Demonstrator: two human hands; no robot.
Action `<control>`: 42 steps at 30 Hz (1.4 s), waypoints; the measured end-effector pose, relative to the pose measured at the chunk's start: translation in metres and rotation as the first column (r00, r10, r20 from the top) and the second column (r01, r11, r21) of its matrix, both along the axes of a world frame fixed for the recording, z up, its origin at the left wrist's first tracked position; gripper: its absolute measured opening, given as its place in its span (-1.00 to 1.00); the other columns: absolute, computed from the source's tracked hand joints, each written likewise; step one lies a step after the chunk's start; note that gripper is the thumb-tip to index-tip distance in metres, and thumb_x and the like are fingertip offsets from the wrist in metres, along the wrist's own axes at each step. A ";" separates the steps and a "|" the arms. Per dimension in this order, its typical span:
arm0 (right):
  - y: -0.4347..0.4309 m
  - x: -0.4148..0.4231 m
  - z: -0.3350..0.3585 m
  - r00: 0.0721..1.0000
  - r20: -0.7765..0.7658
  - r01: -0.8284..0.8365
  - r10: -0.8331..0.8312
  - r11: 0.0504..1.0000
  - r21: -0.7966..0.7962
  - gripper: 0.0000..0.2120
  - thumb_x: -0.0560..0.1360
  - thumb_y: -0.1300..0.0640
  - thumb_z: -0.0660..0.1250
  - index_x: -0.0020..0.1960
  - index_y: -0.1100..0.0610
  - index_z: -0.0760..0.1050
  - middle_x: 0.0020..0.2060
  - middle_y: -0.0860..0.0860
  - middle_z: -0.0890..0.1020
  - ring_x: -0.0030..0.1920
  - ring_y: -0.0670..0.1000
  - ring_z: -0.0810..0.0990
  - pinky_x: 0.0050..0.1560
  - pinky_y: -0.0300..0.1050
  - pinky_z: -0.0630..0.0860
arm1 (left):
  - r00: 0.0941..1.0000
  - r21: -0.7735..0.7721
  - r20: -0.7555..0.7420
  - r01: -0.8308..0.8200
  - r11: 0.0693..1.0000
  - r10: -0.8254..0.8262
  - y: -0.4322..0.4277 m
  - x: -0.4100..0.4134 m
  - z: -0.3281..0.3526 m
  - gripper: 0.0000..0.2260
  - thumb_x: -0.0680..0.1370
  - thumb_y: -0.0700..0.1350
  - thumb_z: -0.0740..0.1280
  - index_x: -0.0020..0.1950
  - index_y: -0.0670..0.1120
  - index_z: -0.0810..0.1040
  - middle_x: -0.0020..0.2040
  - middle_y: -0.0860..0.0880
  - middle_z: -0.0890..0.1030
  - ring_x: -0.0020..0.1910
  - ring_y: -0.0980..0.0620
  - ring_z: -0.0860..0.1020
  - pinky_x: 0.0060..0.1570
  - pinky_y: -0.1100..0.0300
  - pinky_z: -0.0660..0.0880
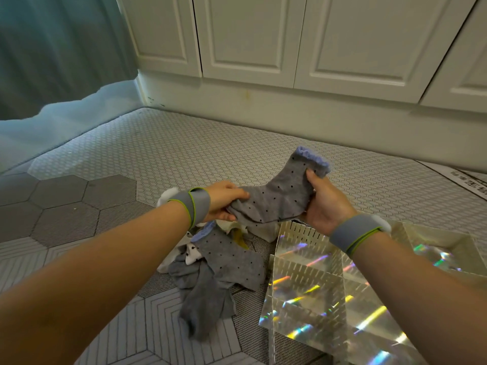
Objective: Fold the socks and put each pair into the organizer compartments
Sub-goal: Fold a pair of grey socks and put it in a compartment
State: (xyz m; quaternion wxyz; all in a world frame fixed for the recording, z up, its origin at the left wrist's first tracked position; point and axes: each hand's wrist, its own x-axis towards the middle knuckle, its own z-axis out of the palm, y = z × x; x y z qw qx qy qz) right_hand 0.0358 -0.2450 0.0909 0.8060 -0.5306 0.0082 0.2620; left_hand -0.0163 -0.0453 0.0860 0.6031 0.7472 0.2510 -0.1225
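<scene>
A grey sock with black dots and a lilac frilled cuff (pixel 279 196) is held up above the mattress between both hands. My left hand (pixel 224 201) pinches its toe end. My right hand (pixel 325 204) grips it near the cuff. Below lies its match, another dotted grey sock (pixel 232 259), on a heap with plain grey socks (pixel 203 299) and white and yellow ones (pixel 237 234). The shiny iridescent organizer (pixel 305 262), with slotted dividers, stands at the lower right; the compartments I can see hold nothing.
Everything rests on a grey hexagon-patterned mattress (pixel 184 154). White cabinet doors (pixel 247 35) run along the back, and a teal curtain (pixel 52 48) hangs at the left. Both wrists wear grey bands.
</scene>
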 end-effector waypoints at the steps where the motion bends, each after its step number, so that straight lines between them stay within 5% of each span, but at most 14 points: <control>1: 0.001 -0.001 -0.001 1.000 -0.004 -0.007 0.008 1.000 0.009 -0.83 0.61 -0.03 0.11 0.12 -0.12 0.44 0.10 -0.02 0.59 0.08 0.06 0.59 -0.04 0.08 0.55 | 1.000 0.001 -0.001 0.003 1.000 -0.003 -0.004 0.002 0.002 -0.84 0.53 -0.06 0.31 -0.19 -0.10 0.43 -0.28 -0.09 0.48 -0.42 0.02 0.47 -0.58 0.31 0.49; 4: 0.006 -0.005 -0.004 0.999 -0.023 -0.038 0.038 0.999 -0.002 -0.79 0.60 -0.05 0.12 0.17 -0.09 0.45 0.15 0.02 0.58 0.12 0.10 0.58 -0.01 0.08 0.54 | 1.000 -0.075 0.002 0.011 0.997 -0.011 -0.017 0.005 0.008 -0.82 0.54 -0.06 0.30 -0.19 -0.14 0.48 -0.26 -0.13 0.54 -0.39 0.00 0.54 -0.52 0.26 0.56; 9: 0.013 -0.012 -0.008 0.990 -0.059 -0.129 0.128 0.991 -0.023 -0.68 0.59 -0.03 0.14 0.23 0.11 0.46 0.08 0.11 0.63 -0.07 0.07 0.64 -0.15 -0.06 0.56 | 1.000 -0.426 -0.008 -0.022 0.905 0.021 -0.037 0.007 0.020 -0.85 0.58 -0.09 0.22 0.01 -0.16 0.47 -0.15 -0.22 0.59 -0.36 -0.06 0.65 -0.25 0.12 0.60; 13: 0.008 -0.014 -0.009 0.983 0.071 -0.167 0.171 0.984 -0.055 -0.81 0.50 0.20 0.31 0.12 0.11 0.47 -0.07 0.09 0.63 -0.16 0.03 0.62 -0.22 -0.10 0.56 | 1.000 -0.570 -0.007 -0.012 0.822 0.010 -0.035 0.004 0.029 -0.82 0.58 -0.37 0.04 0.07 -0.30 0.41 -0.07 -0.32 0.59 -0.12 -0.25 0.64 -0.16 0.09 0.60; 17: 0.006 -0.016 -0.010 0.975 0.125 -0.168 0.185 0.977 -0.135 -0.57 0.39 0.42 0.36 0.17 0.10 0.40 -0.02 0.05 0.64 -0.11 0.05 0.64 -0.26 -0.06 0.59 | 1.000 -0.436 0.019 0.015 0.900 -0.007 -0.038 -0.001 0.025 -0.75 0.55 -0.42 0.13 0.15 -0.15 0.35 -0.18 -0.21 0.58 -0.42 -0.04 0.66 -0.39 0.22 0.61; 19: 0.008 -0.018 -0.013 0.971 0.147 -0.157 0.188 0.967 -0.202 -0.55 0.39 0.48 0.32 0.14 0.06 0.39 -0.06 0.02 0.62 -0.11 0.05 0.62 -0.19 0.01 0.60 | 0.999 -0.248 0.008 0.042 0.968 -0.041 -0.039 0.000 0.021 -0.72 0.53 -0.34 0.25 0.21 -0.11 0.37 -0.23 -0.14 0.55 -0.49 0.06 0.59 -0.53 0.28 0.52; 21: 0.009 -0.018 -0.014 0.967 0.154 -0.163 0.203 0.957 -0.238 -0.56 0.43 0.47 0.27 0.20 0.08 0.39 -0.06 0.02 0.62 -0.09 0.07 0.60 -0.12 0.08 0.56 | 0.989 0.132 -0.005 0.144 0.981 -0.145 -0.037 0.002 0.020 -0.72 0.49 -0.20 0.36 0.18 -0.06 0.46 -0.23 -0.06 0.51 -0.37 0.07 0.51 -0.47 0.28 0.41; 23: 0.008 -0.018 -0.014 0.963 0.144 -0.192 0.229 0.954 -0.232 -0.59 0.47 0.43 0.23 0.24 0.09 0.41 -0.04 0.04 0.62 -0.07 0.09 0.59 -0.13 0.06 0.55 | 0.974 0.279 0.018 0.213 0.936 -0.227 -0.037 0.002 0.021 -0.71 0.47 -0.13 0.40 0.18 -0.06 0.50 -0.13 -0.03 0.53 -0.18 0.06 0.50 -0.27 0.29 0.48; 25: 0.007 -0.017 -0.014 0.957 0.128 -0.225 0.259 0.947 -0.231 -0.63 0.51 0.38 0.19 0.22 0.04 0.44 -0.03 0.05 0.61 -0.05 0.10 0.58 -0.13 0.05 0.54 | 0.969 0.056 0.057 0.239 0.969 -0.242 -0.038 0.001 0.021 -0.71 0.51 -0.20 0.34 0.22 -0.11 0.48 -0.01 -0.08 0.57 -0.04 0.01 0.55 0.02 0.14 0.55; 27: 0.004 -0.016 -0.016 0.947 0.129 -0.261 0.295 0.938 -0.228 -0.66 0.54 0.37 0.16 0.12 -0.01 0.49 -0.07 0.03 0.62 -0.07 0.09 0.58 -0.13 0.04 0.53 | 0.971 -0.171 0.121 0.225 0.959 -0.206 -0.040 -0.002 0.019 -0.69 0.54 -0.31 0.24 0.27 -0.14 0.43 -0.02 -0.10 0.58 -0.05 0.00 0.56 0.04 0.10 0.53; 32: -0.004 -0.015 -0.022 0.941 0.077 -0.321 0.329 0.941 -0.108 -0.61 0.52 0.43 0.08 -0.04 0.06 0.57 -0.26 -0.02 0.68 -0.24 0.01 0.62 -0.32 -0.09 0.57 | 0.946 -0.278 0.226 0.290 0.916 -0.231 -0.035 0.003 0.007 -0.62 0.51 -0.46 0.09 0.25 -0.20 0.45 0.08 -0.24 0.56 0.06 -0.19 0.56 0.09 -0.01 0.50; 36: -0.010 -0.011 -0.021 0.943 0.004 -0.333 0.333 0.941 0.053 -0.51 0.42 0.43 0.02 -0.29 0.11 0.67 -0.29 0.07 0.67 -0.32 0.04 0.65 -0.34 -0.02 0.61 | 0.964 -0.291 0.231 0.201 0.935 -0.135 -0.036 0.004 0.013 -0.63 0.53 -0.43 0.04 -0.28 -0.09 0.49 -0.28 -0.10 0.56 -0.28 -0.05 0.52 -0.38 0.23 0.46; 39: -0.013 -0.009 -0.016 0.962 -0.062 -0.259 0.265 0.962 0.088 -0.81 0.29 0.23 0.21 -0.37 0.17 0.60 -0.30 0.09 0.61 -0.27 0.08 0.62 -0.32 -0.05 0.61 | 0.963 -0.334 0.244 0.192 0.923 -0.112 -0.036 0.008 0.009 -0.52 0.49 -0.46 0.02 -0.41 -0.11 0.59 -0.11 -0.17 0.52 -0.10 -0.14 0.51 -0.16 0.10 0.49; 42: -0.020 -0.002 -0.018 0.983 -0.021 -0.184 0.183 0.978 -0.094 -0.90 0.45 0.23 0.29 -0.22 0.15 0.56 -0.19 0.09 0.57 -0.20 0.07 0.57 -0.31 -0.11 0.60 | 0.976 -0.422 0.203 0.162 0.892 -0.082 -0.039 0.006 0.013 -0.75 0.50 -0.35 0.09 -0.22 -0.25 0.54 0.04 -0.21 0.51 0.03 -0.18 0.52 -0.04 0.05 0.56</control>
